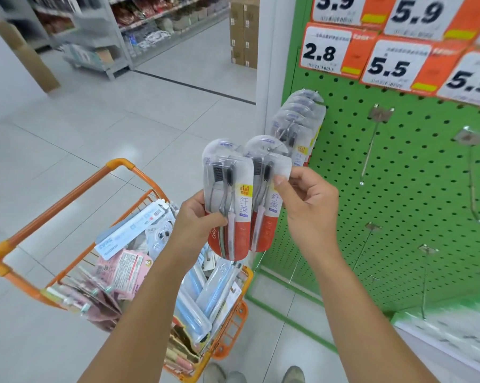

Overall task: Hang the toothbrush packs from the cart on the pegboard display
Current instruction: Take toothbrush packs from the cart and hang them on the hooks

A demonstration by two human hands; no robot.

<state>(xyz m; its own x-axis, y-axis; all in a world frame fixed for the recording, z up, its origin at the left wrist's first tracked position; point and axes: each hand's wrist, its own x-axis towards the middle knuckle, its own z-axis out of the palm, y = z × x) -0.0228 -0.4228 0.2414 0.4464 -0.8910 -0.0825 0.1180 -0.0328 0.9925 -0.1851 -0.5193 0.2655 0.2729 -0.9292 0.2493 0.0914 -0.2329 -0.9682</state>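
Two toothbrush packs at frame centre: left hand (198,217) grips left pack (226,200), right hand (306,201) pinches right pack (266,194), beside green pegboard (399,189).

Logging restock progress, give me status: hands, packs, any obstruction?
Left hand grips spare packs. Right hand pinches one pack at the loaded hook. Nothing blocking.

Price tags (415,59) cut by top and right edges; far shelves (100,29) blurred.
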